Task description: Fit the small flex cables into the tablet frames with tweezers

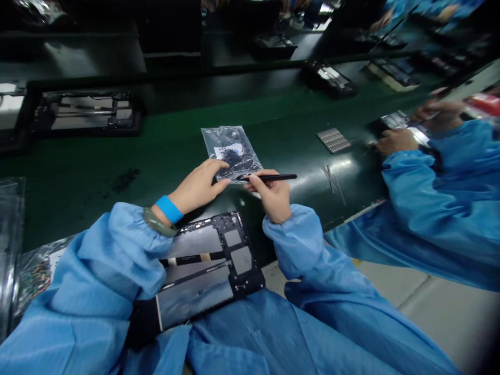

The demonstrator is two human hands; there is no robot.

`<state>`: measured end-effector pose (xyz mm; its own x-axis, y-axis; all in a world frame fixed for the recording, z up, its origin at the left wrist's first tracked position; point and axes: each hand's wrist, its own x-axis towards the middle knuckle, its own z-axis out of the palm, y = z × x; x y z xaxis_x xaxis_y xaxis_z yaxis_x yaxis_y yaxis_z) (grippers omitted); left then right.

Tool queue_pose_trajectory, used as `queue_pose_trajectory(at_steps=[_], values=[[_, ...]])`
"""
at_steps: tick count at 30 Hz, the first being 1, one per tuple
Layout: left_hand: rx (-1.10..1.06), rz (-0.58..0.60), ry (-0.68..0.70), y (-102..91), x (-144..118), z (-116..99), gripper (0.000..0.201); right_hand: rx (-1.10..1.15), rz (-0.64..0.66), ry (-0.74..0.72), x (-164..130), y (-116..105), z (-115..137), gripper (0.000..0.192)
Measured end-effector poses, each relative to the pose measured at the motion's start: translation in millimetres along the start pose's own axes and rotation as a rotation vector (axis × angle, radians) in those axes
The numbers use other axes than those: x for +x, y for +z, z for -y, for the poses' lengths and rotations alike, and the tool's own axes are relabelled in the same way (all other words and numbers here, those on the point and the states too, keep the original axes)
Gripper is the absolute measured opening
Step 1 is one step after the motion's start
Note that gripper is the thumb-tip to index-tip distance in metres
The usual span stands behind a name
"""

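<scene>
My left hand (201, 183) rests its fingertips on the near edge of a clear plastic bag (230, 148) that holds small dark parts and a white label. My right hand (271, 195) grips black tweezers (269, 177), which lie level with their tip at the bag's near edge. Both hands hover over the green belt (156, 151). An opened tablet chassis (211, 265) with a black frame and grey panels lies below my forearms, partly hidden by my blue left sleeve.
A co-worker in blue sleeves at the right has both hands (410, 130) on a device. A small grey parts sheet (333, 139) lies on the belt. Other opened devices (88, 112) (329, 78) sit farther back. Plastic bags (27, 271) lie at the left.
</scene>
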<state>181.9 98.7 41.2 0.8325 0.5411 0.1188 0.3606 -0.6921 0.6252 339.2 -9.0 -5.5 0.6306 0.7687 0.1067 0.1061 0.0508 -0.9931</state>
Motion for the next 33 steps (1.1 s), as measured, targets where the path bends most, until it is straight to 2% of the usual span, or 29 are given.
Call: queue_pose_trajectory(at_steps=[4,9,15,23,26,30,31,33], values=[[-0.215,0.108,-0.078,-24.0,-35,-27,0.035,0.234,0.182,0.097,-22,12,32,0.027],[-0.375,0.022,-0.286,-33.1,-77,-40,0.02,0.373,0.381,0.261,-37,36,61,0.032],[-0.62,-0.008,-0.495,-35.3,-103,-38,0.024,0.434,0.509,0.479,-42,52,65,0.032],[-0.778,0.03,-0.559,-32.6,-116,-41,0.028,0.511,0.587,0.651,-44,58,60,0.028],[-0.676,-0.009,-0.564,-35.4,-125,-34,0.031,0.458,0.567,0.593,-46,59,57,0.029],[-0.4,-0.283,-0.628,-42.2,-141,-10,0.033,0.229,0.486,0.368,-49,61,47,0.03],[-0.371,-0.321,-0.65,-42.8,-145,-4,0.032,0.184,0.488,0.341,-50,61,44,0.03],[-0.396,-0.297,-0.673,-41.5,-149,4,0.032,0.146,0.505,0.326,-52,62,40,0.031]])
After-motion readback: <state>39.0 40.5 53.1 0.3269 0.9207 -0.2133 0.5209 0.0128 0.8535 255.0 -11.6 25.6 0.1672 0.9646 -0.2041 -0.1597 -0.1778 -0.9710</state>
